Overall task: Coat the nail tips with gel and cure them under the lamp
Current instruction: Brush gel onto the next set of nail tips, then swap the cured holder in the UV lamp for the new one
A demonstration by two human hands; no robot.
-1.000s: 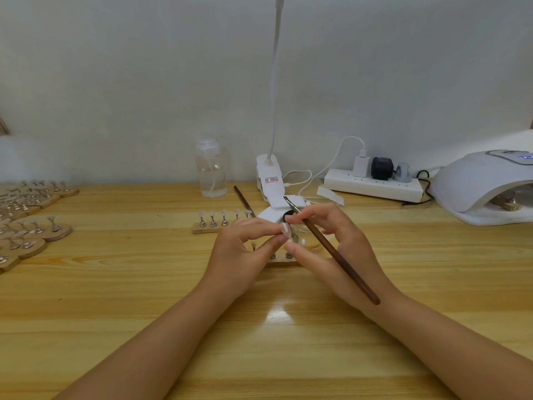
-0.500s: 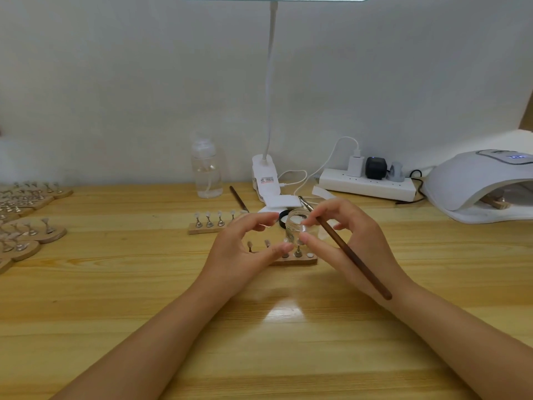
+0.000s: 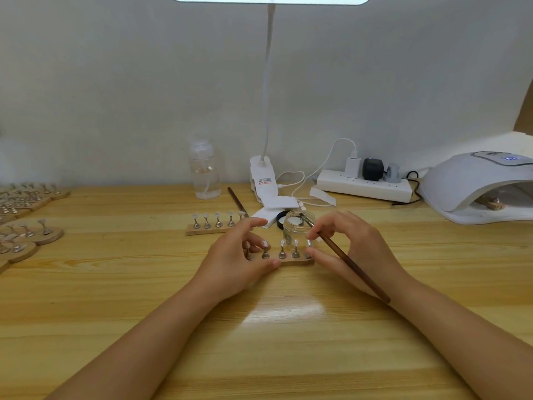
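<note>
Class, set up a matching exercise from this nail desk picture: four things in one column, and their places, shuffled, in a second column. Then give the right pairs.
Things
1. Clear plastic bottle
2. Long brown wooden brush
3. White domed curing lamp
4. Small clear glass jar

Places
A. At the desk's far right
B. Held in the right hand
C. Just behind the near wooden strip of nail tips
D. By the wall, left of the white clip lamp base

Pairs: 1-D, 2-B, 3-A, 4-C

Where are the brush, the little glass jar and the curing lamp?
brush [image 3: 353, 265], head view, middle of its brown handle.
glass jar [image 3: 294, 230], head view, clear side wall.
curing lamp [image 3: 473, 180], head view, white domed top.
</note>
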